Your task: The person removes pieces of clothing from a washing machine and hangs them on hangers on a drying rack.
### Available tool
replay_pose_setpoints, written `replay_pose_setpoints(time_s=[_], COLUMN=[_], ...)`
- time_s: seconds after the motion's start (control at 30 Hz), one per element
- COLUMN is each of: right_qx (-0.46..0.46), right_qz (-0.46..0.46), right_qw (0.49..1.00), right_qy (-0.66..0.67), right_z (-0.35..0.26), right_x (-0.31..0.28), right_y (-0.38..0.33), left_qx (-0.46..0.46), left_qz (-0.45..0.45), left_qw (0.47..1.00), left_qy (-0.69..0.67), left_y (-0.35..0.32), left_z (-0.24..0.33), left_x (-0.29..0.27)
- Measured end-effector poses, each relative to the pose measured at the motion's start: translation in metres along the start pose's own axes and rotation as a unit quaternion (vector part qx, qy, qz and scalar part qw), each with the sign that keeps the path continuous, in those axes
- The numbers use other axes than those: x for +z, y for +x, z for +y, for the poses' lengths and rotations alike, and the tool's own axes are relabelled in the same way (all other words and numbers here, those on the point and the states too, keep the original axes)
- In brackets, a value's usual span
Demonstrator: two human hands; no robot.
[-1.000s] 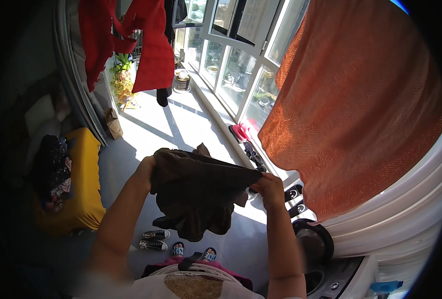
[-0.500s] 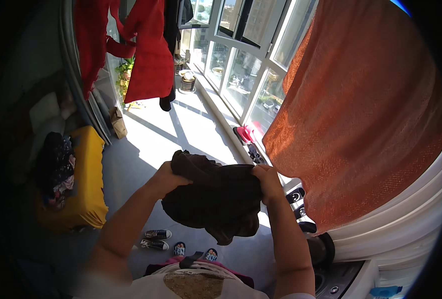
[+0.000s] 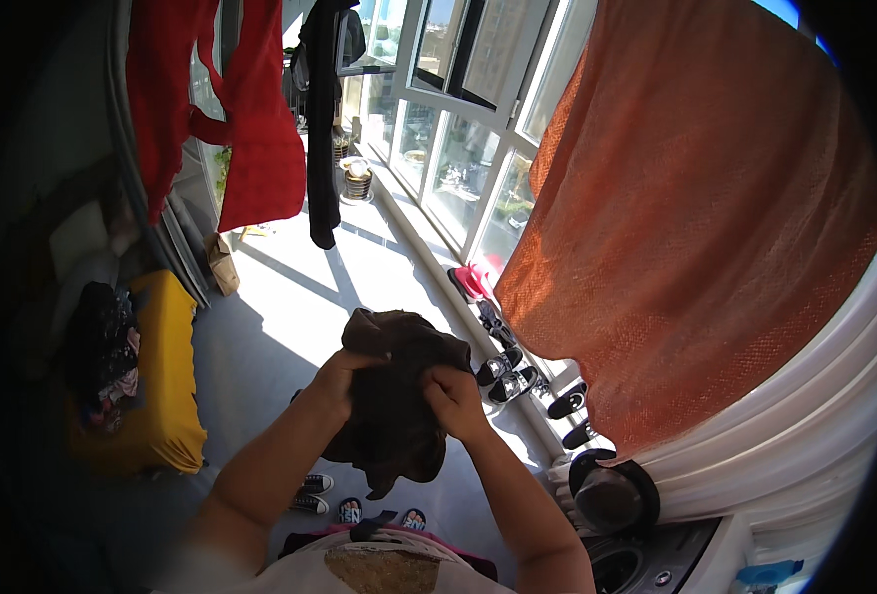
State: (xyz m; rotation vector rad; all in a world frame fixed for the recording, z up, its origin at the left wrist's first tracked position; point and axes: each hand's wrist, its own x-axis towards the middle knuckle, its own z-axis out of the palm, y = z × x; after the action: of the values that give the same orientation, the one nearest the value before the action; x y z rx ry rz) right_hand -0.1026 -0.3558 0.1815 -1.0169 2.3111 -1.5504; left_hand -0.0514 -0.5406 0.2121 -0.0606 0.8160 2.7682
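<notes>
A dark brown, crumpled garment (image 3: pixel 391 406) hangs in front of me, held up between both hands; its kind does not show. My left hand (image 3: pixel 338 381) grips its upper left part, the fingertips lost in the folds. On the right side, my right hand (image 3: pixel 453 401) pinches the cloth with the thumb against the fingers. The lower end droops loose above the floor, its edge uneven.
Red clothing (image 3: pixel 265 129) and a black garment (image 3: pixel 322 129) hang ahead. An orange cloth (image 3: pixel 696 218) hangs at right, above shoes (image 3: pixel 506 376) along the window ledge. A yellow-covered seat (image 3: pixel 166 366) holds piled clothes (image 3: pixel 102 346) at left. A washing machine (image 3: pixel 656 559) stands lower right.
My right hand has moved left, closer to my left hand, so the garment is bunched narrower between them. The view has shifted slightly, showing more shoes on the right.
</notes>
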Motion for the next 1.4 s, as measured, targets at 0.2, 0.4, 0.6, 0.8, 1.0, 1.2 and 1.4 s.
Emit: replay_pose_setpoints(time_s=[0.2,0.4,0.6,0.8,1.0,1.2,1.4], right_qx=[0.025,0.075,-0.115,-0.151,0.146,0.187,-0.045], right_qz=[-0.004,0.022,0.043,0.06,-0.003,0.12,0.292], right_qw=[0.986,0.934,0.992,0.98,0.919,0.898,0.928], right_qy=[-0.164,0.348,0.019,-0.113,0.367,0.379,0.227], right_z=[0.015,0.039,0.035,0.02,0.028,-0.082,-0.117], right_x=[-0.02,0.035,0.08,0.082,0.049,-0.078,-0.113], right_y=[0.04,0.039,0.039,0.044,0.035,0.004,-0.012], left_qx=[-0.045,-0.056,-0.015,-0.05,-0.067,-0.036,0.016], left_qz=[0.032,0.032,0.024,0.048,0.08,0.264,0.088], left_qw=[0.997,0.991,0.971,0.983,0.981,0.947,0.993], left_qy=[0.044,0.117,0.237,0.169,0.162,0.179,0.072], left_y=[-0.012,-0.004,0.003,0.004,0.026,0.004,0.01], left_z=[-0.001,0.009,-0.002,0.013,0.043,0.056,0.052], left_x=[0.0,-0.004,0.008,-0.003,-0.048,-0.154,-0.088])
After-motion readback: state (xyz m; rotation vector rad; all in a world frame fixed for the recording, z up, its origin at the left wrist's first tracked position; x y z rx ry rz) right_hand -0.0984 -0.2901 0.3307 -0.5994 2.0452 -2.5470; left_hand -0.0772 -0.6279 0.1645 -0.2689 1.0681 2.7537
